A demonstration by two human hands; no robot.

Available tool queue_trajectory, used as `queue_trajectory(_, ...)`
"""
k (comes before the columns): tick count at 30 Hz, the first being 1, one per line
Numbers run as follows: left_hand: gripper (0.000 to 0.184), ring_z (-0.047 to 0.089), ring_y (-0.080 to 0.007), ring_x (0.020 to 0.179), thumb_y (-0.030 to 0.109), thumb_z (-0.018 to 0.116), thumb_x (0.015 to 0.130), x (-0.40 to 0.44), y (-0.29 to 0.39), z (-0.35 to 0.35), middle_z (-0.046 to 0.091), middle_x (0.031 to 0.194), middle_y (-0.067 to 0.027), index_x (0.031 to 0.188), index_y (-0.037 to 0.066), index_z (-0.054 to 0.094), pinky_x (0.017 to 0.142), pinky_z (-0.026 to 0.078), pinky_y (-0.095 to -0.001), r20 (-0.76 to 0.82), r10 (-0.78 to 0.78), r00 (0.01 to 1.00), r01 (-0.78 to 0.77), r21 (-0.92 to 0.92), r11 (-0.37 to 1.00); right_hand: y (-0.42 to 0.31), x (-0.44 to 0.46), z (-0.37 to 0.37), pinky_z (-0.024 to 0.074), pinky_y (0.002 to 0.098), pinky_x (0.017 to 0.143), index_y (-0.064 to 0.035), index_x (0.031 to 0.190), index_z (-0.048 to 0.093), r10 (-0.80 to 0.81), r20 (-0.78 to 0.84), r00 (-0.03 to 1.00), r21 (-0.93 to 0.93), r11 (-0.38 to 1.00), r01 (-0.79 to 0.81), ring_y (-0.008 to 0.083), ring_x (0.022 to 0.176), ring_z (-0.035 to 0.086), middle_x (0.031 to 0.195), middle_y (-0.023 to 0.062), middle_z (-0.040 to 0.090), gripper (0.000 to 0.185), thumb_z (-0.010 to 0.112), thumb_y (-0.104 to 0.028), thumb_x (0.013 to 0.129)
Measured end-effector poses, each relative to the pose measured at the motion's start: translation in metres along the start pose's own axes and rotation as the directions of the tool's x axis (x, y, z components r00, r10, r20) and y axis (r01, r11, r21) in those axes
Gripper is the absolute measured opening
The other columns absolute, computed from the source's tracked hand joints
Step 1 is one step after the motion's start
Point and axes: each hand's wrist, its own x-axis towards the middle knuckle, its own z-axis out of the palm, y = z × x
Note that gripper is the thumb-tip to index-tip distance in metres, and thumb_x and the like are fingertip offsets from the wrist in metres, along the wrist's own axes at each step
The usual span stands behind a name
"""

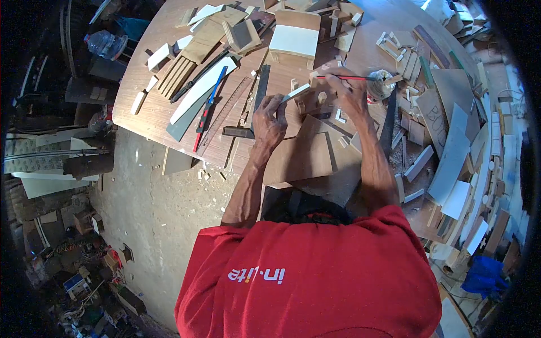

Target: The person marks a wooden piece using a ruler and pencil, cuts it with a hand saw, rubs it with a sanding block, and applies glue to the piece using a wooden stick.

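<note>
My left hand (270,123) is closed on one end of a small pale wood strip (296,93), with its other end pointing up and right. To the right, my right hand (350,94) pinches a thin red stick (356,78), which may be a pencil or a brush handle. The stick lies level, its left end near the strip's far end. Beyond its right end stands an open container (381,84) with a wooden piece across its rim. Small upright wood blocks (322,98) are between the hands, and a hammer-like tool (239,132) is beside my left wrist.
The workbench (152,107) holds a blue-and-red tool (211,107), a ruler (226,112), a white-topped wooden piece (293,40) and a dark saw-like blade (387,124). Wood offcuts crowd the right side, beside a large panel (451,155). Concrete floor (152,208) shows at left.
</note>
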Motion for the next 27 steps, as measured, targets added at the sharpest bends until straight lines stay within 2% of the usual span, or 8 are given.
queue_trajectory(4, 0.017, 0.068, -0.0283, 0.081, 0.004, 0.061, 0.087, -0.037, -0.002, -0.003, 0.066, 0.093, -0.0154, 0.102, 0.001, 0.066, 0.068, 0.053, -0.0356, 0.069, -0.023, 0.997, 0.024, -0.024, 0.999, -0.014, -0.058, -0.011, 0.0446, 0.0265, 0.067, -0.0034, 0.091, 0.067, 0.156, -0.102, 0.982, -0.126, 0.978, -0.168, 0.0092, 0.071, 0.055, 0.076, 0.0031, 0.065, 0.016, 0.060, -0.017, 0.088)
queue_trajectory(6, 0.019, 0.067, -0.0297, 0.089, 0.002, 0.060, 0.086, -0.057, -0.002, -0.003, 0.065, 0.097, -0.0160, 0.103, 0.002, 0.066, 0.072, 0.053, -0.0357, 0.199, -0.039, 0.979, 0.052, -0.060, 0.997, -0.001, -0.091, -0.004, 0.0442, 0.0265, 0.067, -0.0038, 0.091, 0.067, 0.269, -0.125, 0.955, 0.082, 0.962, -0.260, 0.0095, 0.069, 0.054, 0.076, 0.0021, 0.066, 0.016, 0.058, -0.017, 0.089)
queue_trajectory(8, 0.022, 0.065, -0.0313, 0.092, 0.000, 0.060, 0.082, -0.073, 0.003, -0.008, 0.065, 0.100, -0.0153, 0.103, 0.003, 0.067, 0.076, 0.052, -0.0363, 0.240, -0.055, 0.969, 0.072, -0.064, 0.995, 0.004, -0.117, -0.002, 0.0443, 0.0260, 0.068, -0.0036, 0.092, 0.067, 0.337, -0.079, 0.938, 0.023, 0.941, -0.336, 0.0095, 0.068, 0.054, 0.079, 0.0011, 0.067, 0.018, 0.057, -0.018, 0.090)
queue_trajectory(10, 0.026, 0.063, -0.0332, 0.094, -0.002, 0.061, 0.078, -0.089, -0.005, -0.005, 0.065, 0.101, -0.0138, 0.103, 0.005, 0.067, 0.080, 0.051, -0.0377, 0.260, 0.014, 0.965, -0.001, -0.051, 0.999, -0.007, -0.132, 0.009, 0.0472, 0.0243, 0.066, -0.0031, 0.091, 0.069, 0.461, -0.078, 0.884, 0.207, 0.875, -0.438, 0.0088, 0.073, 0.060, 0.082, 0.0028, 0.069, 0.016, 0.059, -0.014, 0.090)
queue_trajectory(14, 0.029, 0.055, -0.0321, 0.096, 0.002, 0.066, 0.075, -0.107, -0.015, 0.004, 0.063, 0.102, -0.0109, 0.103, 0.008, 0.069, 0.082, 0.048, -0.0392, 0.261, 0.051, 0.964, -0.054, 0.004, 0.999, 0.033, -0.159, 0.020, 0.0441, 0.0236, 0.062, -0.0040, 0.089, 0.069, 0.457, 0.046, 0.888, 0.241, 0.858, -0.453, 0.0073, 0.071, 0.057, 0.079, 0.0022, 0.067, 0.014, 0.063, -0.017, 0.088)
queue_trajectory(15, 0.029, 0.055, -0.0321, 0.096, 0.002, 0.066, 0.075, -0.109, -0.017, 0.006, 0.063, 0.102, -0.0109, 0.103, 0.008, 0.069, 0.082, 0.048, -0.0392, 0.255, 0.048, 0.966, -0.051, 0.006, 0.999, 0.002, -0.150, 0.021, 0.0424, 0.0282, 0.056, -0.0045, 0.091, 0.068, 0.467, 0.035, 0.884, -0.128, 0.879, -0.459, 0.0105, 0.061, 0.053, 0.073, 0.0019, 0.064, 0.020, 0.064, -0.023, 0.086)
queue_trajectory(19, 0.030, 0.054, -0.0309, 0.093, 0.003, 0.067, 0.075, -0.115, -0.027, 0.012, 0.062, 0.101, -0.0091, 0.103, 0.011, 0.069, 0.081, 0.047, -0.0393, 0.235, 0.122, 0.964, -0.136, 0.045, 0.990, 0.021, -0.152, 0.026, 0.0420, 0.0304, 0.053, -0.0051, 0.089, 0.069, 0.326, 0.007, 0.945, -0.202, 0.926, -0.318, 0.0140, 0.057, 0.053, 0.071, 0.0052, 0.065, 0.021, 0.066, -0.026, 0.083)
queue_trajectory(27, 0.023, 0.054, -0.0310, 0.090, 0.011, 0.067, 0.079, -0.113, -0.027, 0.011, 0.063, 0.100, -0.0073, 0.102, 0.012, 0.070, 0.081, 0.046, -0.0405, 0.238, 0.165, 0.957, -0.184, 0.060, 0.981, 0.028, -0.154, 0.021, 0.0488, 0.0391, 0.072, -0.0051, 0.093, 0.070, 0.330, 0.105, 0.938, -0.321, 0.904, -0.282, 0.0300, 0.077, 0.063, 0.086, 0.0145, 0.068, 0.023, 0.066, -0.025, 0.082)
